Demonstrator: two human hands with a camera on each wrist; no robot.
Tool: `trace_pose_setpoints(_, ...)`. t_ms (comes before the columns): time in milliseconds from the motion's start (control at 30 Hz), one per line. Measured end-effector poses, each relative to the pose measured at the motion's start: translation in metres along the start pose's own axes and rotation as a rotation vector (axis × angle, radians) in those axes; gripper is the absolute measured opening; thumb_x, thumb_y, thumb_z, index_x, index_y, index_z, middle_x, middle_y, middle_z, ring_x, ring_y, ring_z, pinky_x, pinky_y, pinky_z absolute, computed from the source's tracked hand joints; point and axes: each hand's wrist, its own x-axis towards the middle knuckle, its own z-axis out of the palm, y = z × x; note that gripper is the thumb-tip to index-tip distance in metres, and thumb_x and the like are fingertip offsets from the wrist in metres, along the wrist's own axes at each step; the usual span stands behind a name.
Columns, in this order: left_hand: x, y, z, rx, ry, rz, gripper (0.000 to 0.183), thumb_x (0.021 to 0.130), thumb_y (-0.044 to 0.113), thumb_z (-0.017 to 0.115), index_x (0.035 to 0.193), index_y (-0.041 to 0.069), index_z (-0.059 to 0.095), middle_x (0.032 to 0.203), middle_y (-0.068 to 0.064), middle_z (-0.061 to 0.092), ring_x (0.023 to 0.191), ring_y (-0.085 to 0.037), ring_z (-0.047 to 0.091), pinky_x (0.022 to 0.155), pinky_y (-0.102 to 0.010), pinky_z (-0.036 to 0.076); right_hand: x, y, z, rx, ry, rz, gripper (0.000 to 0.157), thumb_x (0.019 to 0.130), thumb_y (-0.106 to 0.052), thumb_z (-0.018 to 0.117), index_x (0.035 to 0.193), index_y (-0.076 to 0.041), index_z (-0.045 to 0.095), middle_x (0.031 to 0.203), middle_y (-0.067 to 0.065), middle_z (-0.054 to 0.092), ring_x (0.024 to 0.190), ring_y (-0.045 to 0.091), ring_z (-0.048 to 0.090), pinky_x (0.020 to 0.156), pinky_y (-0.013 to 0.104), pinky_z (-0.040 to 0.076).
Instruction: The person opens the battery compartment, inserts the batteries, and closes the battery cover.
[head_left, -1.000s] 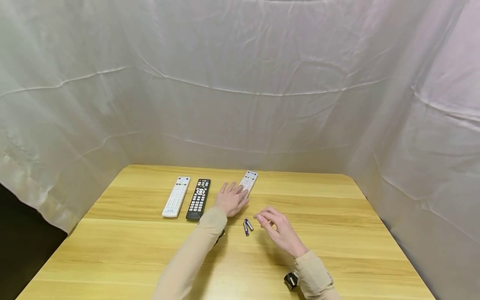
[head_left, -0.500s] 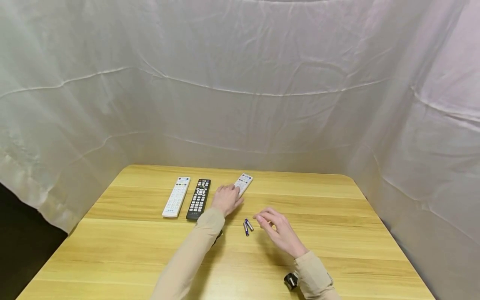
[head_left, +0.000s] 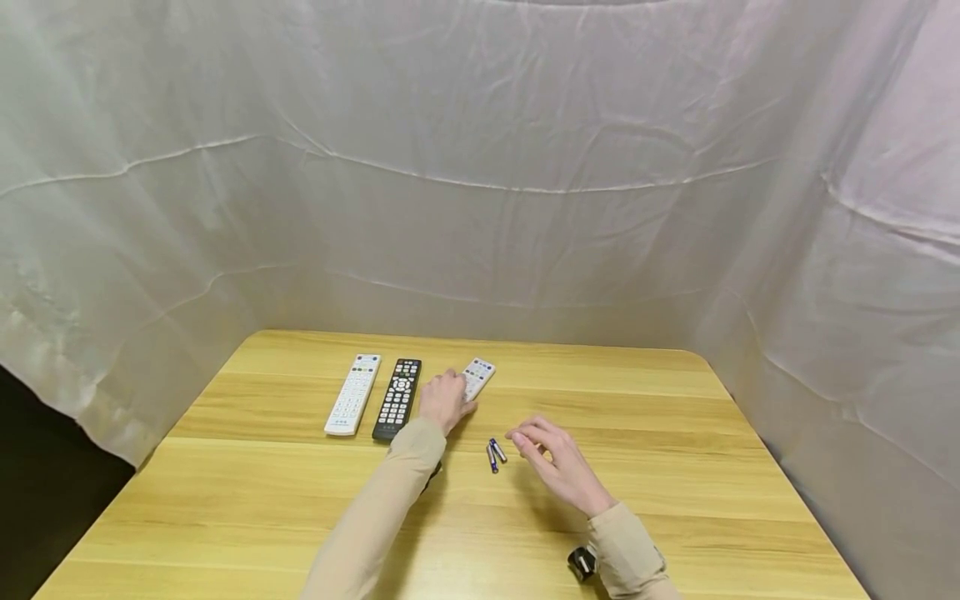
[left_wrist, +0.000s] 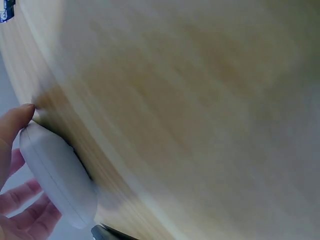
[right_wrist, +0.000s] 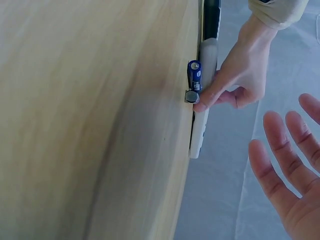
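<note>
Left hand point(head_left: 444, 400), fingers curled round the rightmost white remote point(head_left: 478, 377) beyond the batteries point(head_left: 499, 451) on the desk point(head_left: 712, 433), best grips both edges evenly; right hand point(head_left: 557, 465), fingers relaxed, holds nothing

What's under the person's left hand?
The left hand grips an oblong white plastic remote control; its far end shows in the head view, its near end in the left wrist view. Its remaining button face is covered.

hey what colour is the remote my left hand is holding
The remote in your left hand is white; the head view shows it best.
</note>
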Motion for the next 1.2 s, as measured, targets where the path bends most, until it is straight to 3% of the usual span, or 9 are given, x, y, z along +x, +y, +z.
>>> trace_pose_setpoints(333,0.0,-0.002,-0.006,-0.037,-0.041,-0.058,0.045,0.078,0.04,0.085,0.101,0.004,0.071,0.086,-0.01,0.07,0.067,-0.02,0.06,0.053,-0.029,0.054,0.0,0.001,0.001,0.01,0.0,-0.011,0.02,0.102,-0.01,0.056,0.11,-0.003,0.073,0.103,0.008,0.072,0.082,0.0,0.059,0.07,0.018,0.057)
trace_pose_setpoints(533,-0.001,-0.006,-0.006,-0.106,-0.019,-0.045,0.057,0.076,0.032,0.085,0.119,0.002,0.063,0.087,-0.013,0.069,0.07,-0.024,0.06,0.055,-0.032,0.054,0.0,0.002,0.001,0.012,0.0,-0.021,0.019,0.102,-0.009,0.056,0.11,-0.005,0.073,0.103,0.007,0.072,0.081,0.0,0.059,0.07,0.019,0.057)
trace_pose_setpoints(800,-0.012,-0.012,-0.012,-0.185,-0.008,-0.046,0.07,0.081,0.038,0.078,0.135,0.001,0.055,0.083,-0.013,0.067,0.058,-0.017,0.053,0.042,-0.022,0.044,0.0,0.002,0.0,0.016,-0.006,-0.014,0.019,0.102,-0.01,0.056,0.11,-0.008,0.073,0.104,0.011,0.072,0.083,0.0,0.059,0.07,0.018,0.057)
trace_pose_setpoints(1067,-0.02,-0.014,-0.022,-0.334,-0.012,-0.048,0.058,0.087,0.036,0.069,0.128,-0.003,0.058,0.082,-0.013,0.061,0.061,-0.017,0.054,0.042,-0.021,0.047,0.0,0.001,0.0,0.012,-0.007,-0.013,0.019,0.102,-0.01,0.056,0.11,-0.007,0.073,0.104,0.003,0.072,0.082,0.0,0.059,0.069,0.019,0.057)
trace_pose_setpoints(1200,-0.025,-0.012,-0.027,-0.455,-0.007,-0.038,0.041,0.092,0.03,0.063,0.118,-0.002,0.06,0.081,-0.011,0.061,0.062,-0.017,0.055,0.045,-0.021,0.05,0.0,0.001,0.0,0.019,-0.01,-0.013,0.019,0.102,-0.01,0.056,0.11,-0.007,0.073,0.104,0.003,0.072,0.081,0.0,0.059,0.069,0.021,0.058)
